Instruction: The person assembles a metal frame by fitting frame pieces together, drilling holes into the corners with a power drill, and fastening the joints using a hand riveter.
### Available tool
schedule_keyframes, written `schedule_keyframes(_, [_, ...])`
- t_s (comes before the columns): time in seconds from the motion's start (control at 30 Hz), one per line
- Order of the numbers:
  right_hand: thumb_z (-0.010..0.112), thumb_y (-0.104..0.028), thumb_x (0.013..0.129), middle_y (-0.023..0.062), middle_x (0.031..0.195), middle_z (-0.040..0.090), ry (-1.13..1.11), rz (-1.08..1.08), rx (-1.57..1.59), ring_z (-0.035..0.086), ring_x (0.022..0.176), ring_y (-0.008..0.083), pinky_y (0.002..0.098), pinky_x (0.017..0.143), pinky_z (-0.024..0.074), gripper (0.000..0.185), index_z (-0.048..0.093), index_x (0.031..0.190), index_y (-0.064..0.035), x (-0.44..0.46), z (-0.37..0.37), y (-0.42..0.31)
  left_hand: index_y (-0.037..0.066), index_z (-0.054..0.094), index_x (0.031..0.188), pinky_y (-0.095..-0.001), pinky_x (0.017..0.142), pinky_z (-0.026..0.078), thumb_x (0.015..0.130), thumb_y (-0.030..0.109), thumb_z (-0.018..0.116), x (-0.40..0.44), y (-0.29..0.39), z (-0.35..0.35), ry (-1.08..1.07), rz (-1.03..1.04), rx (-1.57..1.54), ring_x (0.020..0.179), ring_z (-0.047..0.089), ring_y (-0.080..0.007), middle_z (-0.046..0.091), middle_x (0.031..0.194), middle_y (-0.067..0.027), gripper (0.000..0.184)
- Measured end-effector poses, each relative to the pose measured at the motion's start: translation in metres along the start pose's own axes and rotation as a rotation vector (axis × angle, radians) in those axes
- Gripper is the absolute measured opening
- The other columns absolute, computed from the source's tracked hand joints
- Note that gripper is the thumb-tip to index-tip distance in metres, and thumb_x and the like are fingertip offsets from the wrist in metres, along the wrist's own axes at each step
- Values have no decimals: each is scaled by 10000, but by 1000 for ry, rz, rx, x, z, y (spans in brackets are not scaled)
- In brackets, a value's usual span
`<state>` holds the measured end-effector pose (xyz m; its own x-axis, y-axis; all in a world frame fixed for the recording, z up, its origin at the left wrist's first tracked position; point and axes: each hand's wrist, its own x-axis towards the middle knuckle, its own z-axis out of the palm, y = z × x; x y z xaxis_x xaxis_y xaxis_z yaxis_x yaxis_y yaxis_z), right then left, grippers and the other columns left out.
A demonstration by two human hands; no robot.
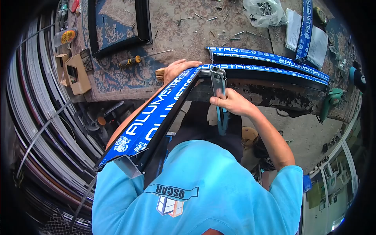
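Two long black profiles with blue film meet at a corner near the front edge of the worktable. One profile (156, 105) slants down toward the left of my body, and the other (258, 74) runs to the right. Around the slanting profile's upper end is my left hand (182, 70), beside a wooden piece (160, 74). My right hand (233, 102) is closed on the handles of a metal clamping tool (219, 84), whose head is against the corner. The tips of my left fingers lie over the profile's far side.
On the worktable (168, 31) lie a black frame (144, 23), a screwdriver (130, 61), scattered screws and a plastic bag (264, 13). A green power tool (331, 102) is at the right edge. Long profiles (43, 117) fill a rack on the left.
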<state>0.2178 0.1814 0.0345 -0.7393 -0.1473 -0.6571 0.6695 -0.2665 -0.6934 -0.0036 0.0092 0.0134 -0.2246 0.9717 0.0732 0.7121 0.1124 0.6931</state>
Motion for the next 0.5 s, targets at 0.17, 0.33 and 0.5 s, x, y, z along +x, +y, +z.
schedule_keyframes(0.17, [772,-194,914,159,984,772,-254,180,339,761,935,222,319,632,636,339,666,1095,71,-29,-35,-33,119,636,1260,-422,1035,526,751,267,919,-2,-4,1,1,-2,-37,1122,754,-197,765,1259,-45,601])
schedule_keyframes(0.33, [676,-287,1023,142,873,738,-310,328,222,749,710,204,312,589,659,315,668,947,18,-7,-34,-34,126,613,1293,-432,1042,521,767,278,916,-3,-8,1,-27,4,-33,1143,745,-192,759,1271,-43,626])
schedule_keyframes(0.5, [756,-522,941,61,1046,707,-155,178,450,666,1088,190,377,1030,498,526,697,1128,-34,-13,3,4,137,625,1268,-421,1040,516,756,273,922,-6,-4,3,5,-42,-15,1137,744,-168,764,1266,-24,608])
